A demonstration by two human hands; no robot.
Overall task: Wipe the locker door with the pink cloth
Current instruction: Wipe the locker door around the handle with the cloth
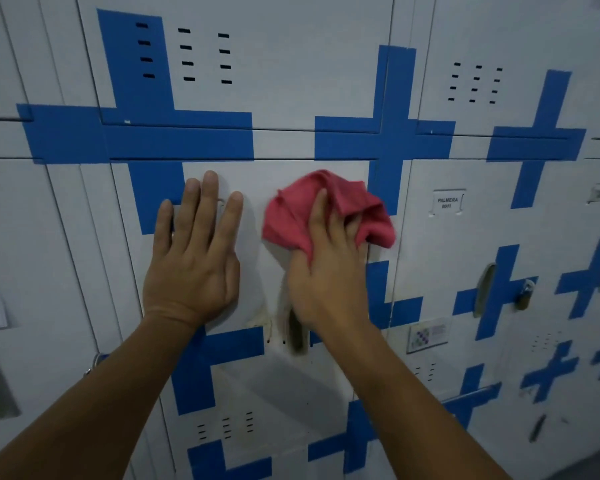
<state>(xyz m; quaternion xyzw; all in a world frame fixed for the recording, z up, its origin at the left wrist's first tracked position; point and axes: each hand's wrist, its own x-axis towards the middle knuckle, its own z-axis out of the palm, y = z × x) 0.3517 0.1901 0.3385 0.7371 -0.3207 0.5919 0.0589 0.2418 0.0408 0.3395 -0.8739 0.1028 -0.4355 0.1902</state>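
While pressed under right hand [328, 271], pink cloth [329, 209] against locker door [278, 181]

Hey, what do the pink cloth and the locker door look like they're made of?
Pink cloth: soft woven fabric, matte, bunching in folds under the right hand. Locker door: likely painted sheet metal, smooth pale grey with punched vent slots and blue painted or taped bands.

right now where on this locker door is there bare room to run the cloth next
Free: the grey strip between the left hand and the right hand, and the wide patch below the handle slot, above the lower vents. Crowded: the top right, where the pink cloth is bunched, and under the flat left hand.
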